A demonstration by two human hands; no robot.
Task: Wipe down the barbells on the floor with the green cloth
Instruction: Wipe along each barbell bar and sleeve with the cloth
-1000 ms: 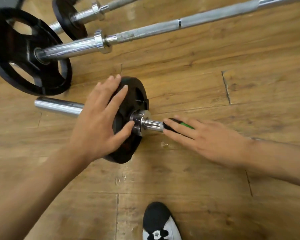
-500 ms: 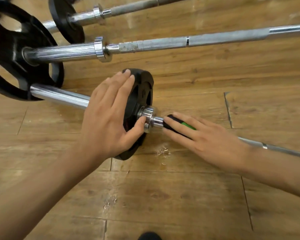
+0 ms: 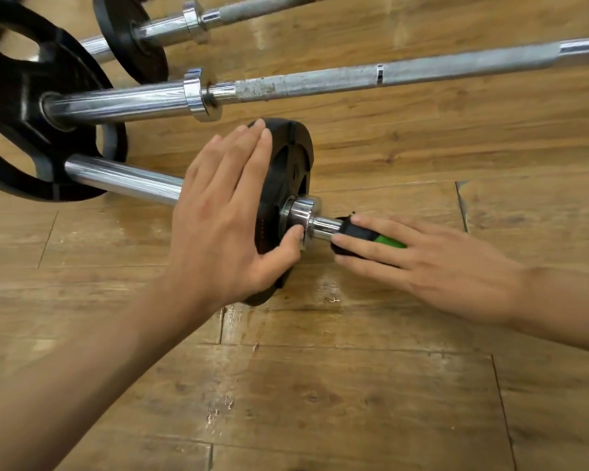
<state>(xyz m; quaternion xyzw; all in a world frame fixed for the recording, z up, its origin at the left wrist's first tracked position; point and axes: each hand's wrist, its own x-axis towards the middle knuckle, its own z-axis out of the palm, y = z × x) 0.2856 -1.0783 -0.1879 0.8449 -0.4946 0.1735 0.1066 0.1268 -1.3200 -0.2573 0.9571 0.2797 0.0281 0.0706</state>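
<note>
Three barbells lie on the wooden floor. On the nearest barbell [image 3: 123,180] my left hand [image 3: 225,226] lies flat against a small black plate [image 3: 286,158], its thumb touching the chrome collar [image 3: 301,215]. Just right of the collar, my right hand [image 3: 439,263] holds the green and black cloth [image 3: 364,234] round the thin shaft, fingers laid along it. The shaft further right is hidden under my right hand and arm.
The middle barbell [image 3: 320,81] runs across the top with a large black plate [image 3: 21,107] at its left end. The far barbell [image 3: 238,10] carries a smaller plate [image 3: 126,35]. Bare wood floor [image 3: 354,385] fills the foreground.
The view has shifted, so the hands and plate sit higher and further right in frame, and the shoe has left view. Both hands keep their places on the plate and the cloth.
</note>
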